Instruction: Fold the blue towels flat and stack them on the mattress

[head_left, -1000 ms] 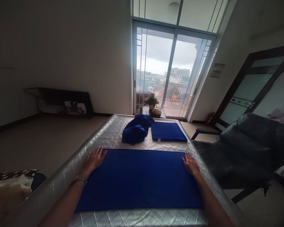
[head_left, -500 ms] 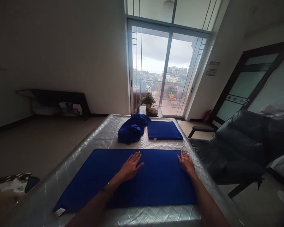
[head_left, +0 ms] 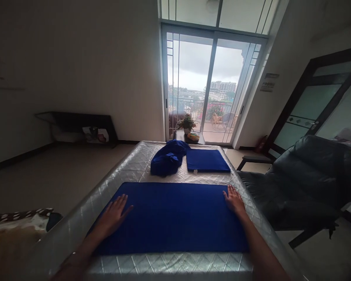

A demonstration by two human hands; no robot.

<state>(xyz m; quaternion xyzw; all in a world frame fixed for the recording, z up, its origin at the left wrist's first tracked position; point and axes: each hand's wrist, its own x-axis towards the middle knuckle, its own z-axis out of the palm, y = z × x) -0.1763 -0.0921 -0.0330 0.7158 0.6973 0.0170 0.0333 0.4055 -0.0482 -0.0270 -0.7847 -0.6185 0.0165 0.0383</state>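
A flat blue cloth (head_left: 175,218) lies spread across the near part of a table with a silvery quilted cover (head_left: 169,265). My left hand (head_left: 114,214) rests on the cloth's left side, palm down, fingers spread. At the cloth's far right corner, my right hand (head_left: 234,199) lies flat with its fingers stretched out. Beyond the spread cloth sit a neatly folded blue cloth (head_left: 208,160) with a small white tag and, to its left, a crumpled blue cloth (head_left: 169,158).
A dark padded chair (head_left: 298,183) stands close on the right. Past the table's far end, a small table holds a potted plant (head_left: 187,123) before the glass sliding door (head_left: 190,70). A dark low stand (head_left: 82,127) is by the left wall.
My left hand has slid left across the spread cloth, from its middle to its left side. The right hand stays at the right corner. The view has shifted slightly.
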